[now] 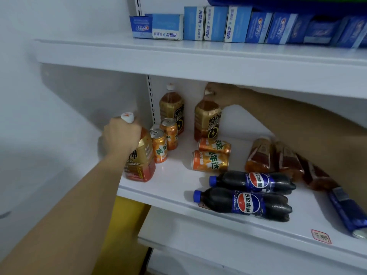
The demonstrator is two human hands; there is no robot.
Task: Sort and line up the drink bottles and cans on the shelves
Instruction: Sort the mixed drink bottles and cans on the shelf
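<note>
While left hand [119, 135] grips front bottle [140, 157], right hand [216, 92] tops rear one [207, 120] (upright).

- One head view, close in front of the shelf [178, 187], looking forward and down, slightly from its left.
- No second view.

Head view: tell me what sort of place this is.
Probably a small shop or stockroom: white slotted-rail shelving, a price tag on the shelf edge, repeated cola bottles, and boxed toothpaste in rows above.
</note>
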